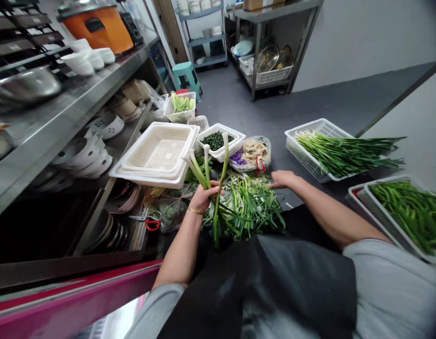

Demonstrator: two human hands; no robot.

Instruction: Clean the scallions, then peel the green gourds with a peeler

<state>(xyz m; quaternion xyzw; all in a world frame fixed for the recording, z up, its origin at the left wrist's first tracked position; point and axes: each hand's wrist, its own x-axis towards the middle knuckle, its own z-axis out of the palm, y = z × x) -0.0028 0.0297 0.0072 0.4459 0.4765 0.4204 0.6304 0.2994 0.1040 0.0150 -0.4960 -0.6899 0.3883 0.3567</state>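
In front of me, my left hand is closed around several thick green onions, their pale stem ends pointing up and away. Their green leaves hang down below the palm. A loose heap of cut green leaves and trimmings lies just right of that hand. Beyond the heap's right edge is my right hand, its fingers curled together and slightly blurred. Whatever those fingers may hold is too small or hidden to make out. Longer green onions lie in a white basket at the right.
Stacked white baskets stand left, beside a tray of dark green peppers and a plastic bag of scraps. Red-handled scissors rest on the lower shelf edge. Green beans fill a right-hand basket. A steel counter borders the left.
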